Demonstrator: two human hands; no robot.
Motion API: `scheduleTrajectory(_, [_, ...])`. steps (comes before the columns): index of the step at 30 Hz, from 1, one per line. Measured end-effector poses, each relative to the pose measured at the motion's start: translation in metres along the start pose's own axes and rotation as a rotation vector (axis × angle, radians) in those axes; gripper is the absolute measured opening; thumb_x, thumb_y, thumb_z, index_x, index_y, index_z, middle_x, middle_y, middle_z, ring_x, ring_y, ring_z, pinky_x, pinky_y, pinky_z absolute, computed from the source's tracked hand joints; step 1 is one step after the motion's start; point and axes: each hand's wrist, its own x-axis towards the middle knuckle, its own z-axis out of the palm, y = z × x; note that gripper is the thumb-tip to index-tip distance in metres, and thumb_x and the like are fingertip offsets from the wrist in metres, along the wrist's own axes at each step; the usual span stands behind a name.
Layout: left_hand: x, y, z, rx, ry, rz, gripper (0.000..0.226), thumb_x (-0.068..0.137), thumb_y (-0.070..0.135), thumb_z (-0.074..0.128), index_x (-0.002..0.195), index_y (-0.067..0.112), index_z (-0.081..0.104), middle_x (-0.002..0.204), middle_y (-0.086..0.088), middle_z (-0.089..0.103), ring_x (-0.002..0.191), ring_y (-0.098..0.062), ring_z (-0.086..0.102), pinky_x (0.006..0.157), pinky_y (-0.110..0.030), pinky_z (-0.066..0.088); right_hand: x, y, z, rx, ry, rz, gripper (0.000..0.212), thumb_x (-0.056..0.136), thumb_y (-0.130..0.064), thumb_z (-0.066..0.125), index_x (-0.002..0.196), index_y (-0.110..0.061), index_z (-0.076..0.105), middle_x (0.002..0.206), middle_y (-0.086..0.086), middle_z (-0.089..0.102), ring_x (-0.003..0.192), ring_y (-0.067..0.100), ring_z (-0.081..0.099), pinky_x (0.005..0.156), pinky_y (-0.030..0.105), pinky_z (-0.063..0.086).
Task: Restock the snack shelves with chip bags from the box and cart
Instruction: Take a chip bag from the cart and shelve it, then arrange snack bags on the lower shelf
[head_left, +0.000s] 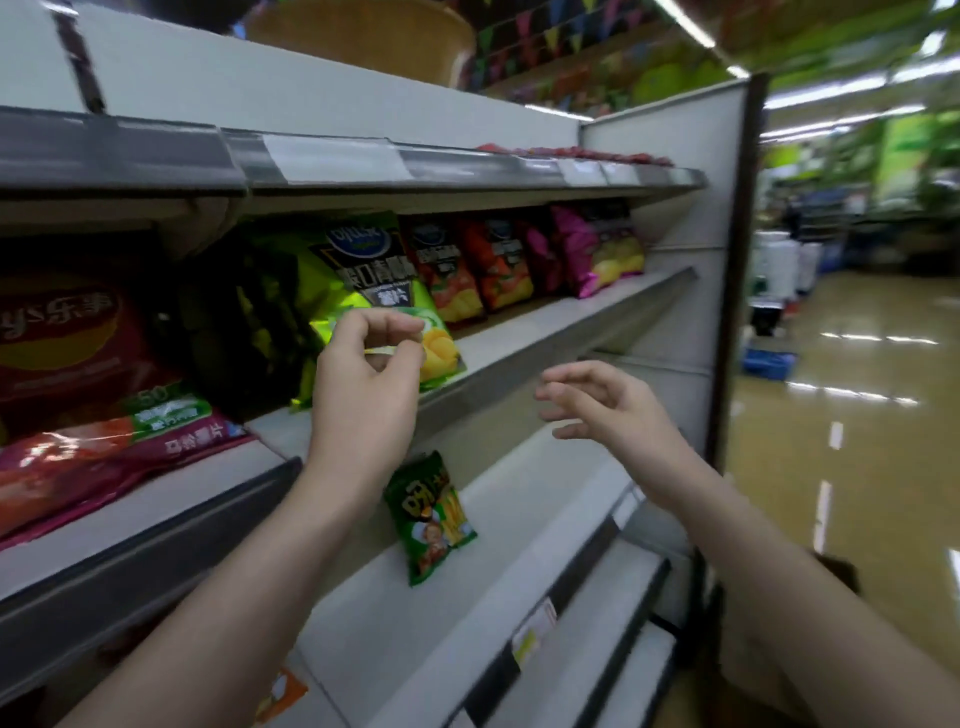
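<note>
Lime-green foil chip bag (363, 291) is standing at the front lip of the grey metal shelf (545, 327), the left hand (363, 374) pinching its lower edge with curled fingers (395, 327). Right hand (597, 405) is hovering just right of the bag, fingers spread and holding nothing; any tug outward is risking tipping it off that lip.

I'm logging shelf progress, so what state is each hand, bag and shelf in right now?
left hand: fingers curled, pinching the lower part of the lime-green chip bag
right hand: fingers relaxed, holding nothing
lime-green chip bag: upright on the middle shelf
orange-red bags: standing in a row
small green bag: leaning alone on the lower shelf
lower shelf: mostly bare
</note>
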Motion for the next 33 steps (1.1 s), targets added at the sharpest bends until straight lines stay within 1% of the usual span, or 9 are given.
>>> scheduleTrajectory(2, [-0.019, 0.002, 0.012, -0.053, -0.141, -0.052, 0.022, 0.094, 0.004, 0.051, 0.083, 0.023, 0.055, 0.085, 0.008, 0.058, 0.073, -0.009, 0.055, 0.057, -0.019, 0.048, -0.036, -0.005, -0.010, -0.037, 0.058, 0.039, 0.008, 0.095, -0.009, 0.060, 0.099, -0.015, 0.064, 0.094, 0.005, 0.072, 0.076, 0.008, 0.069, 0.068, 0.022, 0.056])
scheduleTrajectory(5, [-0.052, 0.001, 0.036, -0.104, -0.386, -0.153, 0.017, 0.095, 0.006, 0.051, 0.085, 0.019, 0.057, 0.085, 0.001, 0.060, 0.075, -0.012, 0.058, 0.057, -0.022, 0.048, -0.092, -0.013, -0.035, -0.123, 0.127, 0.111, 0.011, 0.096, -0.006, 0.056, 0.100, -0.015, 0.061, 0.092, 0.004, 0.071, 0.071, 0.008, 0.068, 0.066, 0.022, 0.055])
scheduleTrajectory(9, [-0.106, 0.003, 0.076, -0.232, -0.687, -0.326, 0.010, 0.096, 0.002, 0.050, 0.095, 0.007, 0.058, 0.087, -0.008, 0.061, 0.067, -0.013, 0.056, 0.050, -0.017, 0.047, -0.167, -0.038, -0.087, -0.277, 0.254, 0.242, 0.014, 0.097, -0.008, 0.054, 0.110, -0.009, 0.060, 0.099, 0.009, 0.068, 0.074, 0.012, 0.065, 0.069, 0.025, 0.054])
scheduleTrajectory(12, [-0.145, 0.005, 0.107, -0.301, -0.843, -0.427, 0.013, 0.096, 0.004, 0.050, 0.089, 0.011, 0.059, 0.090, -0.010, 0.063, 0.071, -0.017, 0.059, 0.059, -0.026, 0.050, -0.221, -0.066, -0.131, -0.411, 0.349, 0.349, 0.026, 0.097, -0.016, 0.057, 0.121, -0.007, 0.059, 0.104, 0.006, 0.070, 0.083, 0.015, 0.066, 0.074, 0.026, 0.056])
scheduleTrajectory(15, [-0.180, 0.015, 0.135, -0.333, -0.942, -0.455, 0.016, 0.098, 0.004, 0.046, 0.091, 0.012, 0.059, 0.089, -0.008, 0.064, 0.073, -0.018, 0.060, 0.063, -0.029, 0.050, -0.271, -0.090, -0.169, -0.506, 0.461, 0.421, 0.025, 0.096, -0.021, 0.058, 0.120, -0.013, 0.059, 0.104, 0.002, 0.072, 0.088, 0.015, 0.070, 0.077, 0.027, 0.058])
scheduleTrajectory(19, [-0.225, 0.033, 0.170, -0.360, -1.064, -0.474, 0.019, 0.098, 0.003, 0.044, 0.088, 0.014, 0.056, 0.090, -0.008, 0.065, 0.069, -0.017, 0.059, 0.053, -0.022, 0.051, -0.336, -0.102, -0.212, -0.575, 0.596, 0.516, 0.022, 0.097, -0.023, 0.058, 0.118, -0.015, 0.059, 0.103, 0.003, 0.072, 0.086, 0.013, 0.070, 0.076, 0.026, 0.058])
scheduleTrajectory(23, [-0.268, 0.046, 0.200, -0.354, -1.197, -0.478, 0.015, 0.099, 0.008, 0.046, 0.094, 0.014, 0.060, 0.096, -0.008, 0.067, 0.079, -0.020, 0.064, 0.066, -0.030, 0.053, -0.395, -0.086, -0.247, -0.593, 0.704, 0.615, 0.021, 0.098, -0.021, 0.057, 0.116, -0.012, 0.060, 0.102, 0.006, 0.072, 0.083, 0.013, 0.070, 0.077, 0.030, 0.057])
scheduleTrajectory(29, [-0.338, 0.060, 0.250, -0.309, -1.339, -0.509, 0.014, 0.099, 0.008, 0.047, 0.106, 0.008, 0.059, 0.099, -0.011, 0.066, 0.075, -0.017, 0.062, 0.061, -0.024, 0.053, -0.476, -0.036, -0.304, -0.530, 0.718, 0.833, 0.013, 0.099, -0.022, 0.055, 0.110, -0.017, 0.060, 0.101, 0.003, 0.070, 0.082, 0.012, 0.069, 0.073, 0.027, 0.058])
scheduleTrajectory(33, [-0.385, 0.063, 0.290, -0.268, -1.363, -0.573, 0.014, 0.099, 0.011, 0.048, 0.107, 0.008, 0.059, 0.099, -0.010, 0.066, 0.073, -0.016, 0.061, 0.058, -0.022, 0.053, -0.513, -0.001, -0.348, -0.504, 0.665, 0.971, 0.021, 0.100, -0.020, 0.054, 0.118, -0.009, 0.056, 0.104, 0.006, 0.066, 0.084, 0.018, 0.066, 0.069, 0.023, 0.056])
